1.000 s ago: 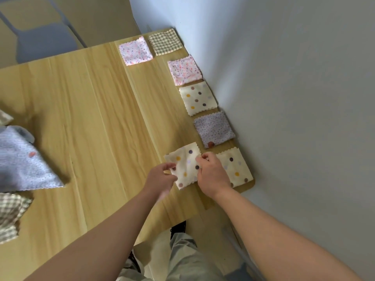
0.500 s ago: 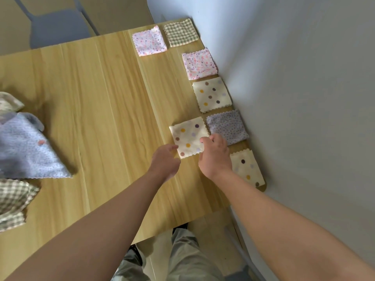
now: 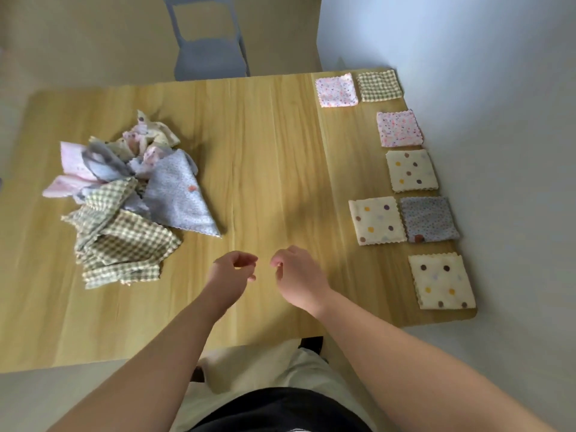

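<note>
- Fingers [image 3: 246, 259] of the left hand [image 3: 232, 271] and right hand [image 3: 299, 275] are loosely curled, and nothing is held.
- One folded spotted cloth [image 3: 376, 220] is set near the table [image 3: 265, 151]'s right edge, touching the grey cloth [image 3: 428, 218]; it looks done.
- Next, a cloth should be taken from the messy pile [image 3: 124, 207] near the left edge.

Both forearms reach forward side by side, bare to the elbow. The left hand [image 3: 232, 269] and the right hand [image 3: 297, 275] hover close together but apart, knuckles up. Their fingers hang loosely curled, holding nothing, fingertips turned toward each other.
</note>
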`<state>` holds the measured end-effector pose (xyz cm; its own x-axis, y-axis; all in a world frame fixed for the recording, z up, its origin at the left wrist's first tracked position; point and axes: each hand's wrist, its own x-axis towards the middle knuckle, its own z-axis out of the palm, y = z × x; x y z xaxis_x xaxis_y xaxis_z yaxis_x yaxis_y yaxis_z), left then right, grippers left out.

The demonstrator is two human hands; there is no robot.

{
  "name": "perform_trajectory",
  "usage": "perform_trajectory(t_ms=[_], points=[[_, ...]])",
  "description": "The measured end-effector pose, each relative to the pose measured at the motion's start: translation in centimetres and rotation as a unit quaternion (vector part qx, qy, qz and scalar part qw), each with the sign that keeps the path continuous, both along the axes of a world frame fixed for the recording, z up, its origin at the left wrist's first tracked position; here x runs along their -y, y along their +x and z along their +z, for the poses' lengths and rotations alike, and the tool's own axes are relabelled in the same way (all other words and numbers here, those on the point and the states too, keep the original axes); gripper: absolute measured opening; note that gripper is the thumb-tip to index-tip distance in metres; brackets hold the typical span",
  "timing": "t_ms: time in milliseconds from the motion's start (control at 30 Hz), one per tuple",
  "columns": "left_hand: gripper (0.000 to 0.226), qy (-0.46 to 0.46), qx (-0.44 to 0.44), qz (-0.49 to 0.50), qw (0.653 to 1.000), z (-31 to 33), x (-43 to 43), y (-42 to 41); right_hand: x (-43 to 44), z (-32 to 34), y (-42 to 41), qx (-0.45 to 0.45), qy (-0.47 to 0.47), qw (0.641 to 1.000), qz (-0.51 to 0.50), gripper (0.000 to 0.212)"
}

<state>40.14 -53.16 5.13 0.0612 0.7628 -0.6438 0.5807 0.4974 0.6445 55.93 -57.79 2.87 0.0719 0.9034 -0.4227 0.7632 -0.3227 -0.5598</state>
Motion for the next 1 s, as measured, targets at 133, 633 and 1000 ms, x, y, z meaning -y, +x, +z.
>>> perform_trajectory(t_ms=[133,633,1000], points=[[0.019,0.008,0.016,0.055,0.998,0.5,-1.1,-8.9,-2.0,0.6,-8.2,0.002,0.001,1.0,0.031,0.026],[0.021,0.025,-0.002,-0.06,0.998,0.9,-9.0,-40.7,-7.2,0.7,-39.6,-0.001,-0.015,0.997,-0.078,0.032],[0.024,0.005,-0.034,-0.164,0.986,0.9,-18.0,-47.1,-19.8,-0.7,-45.8,-0.053,0.018,0.969,-0.239,0.051]])
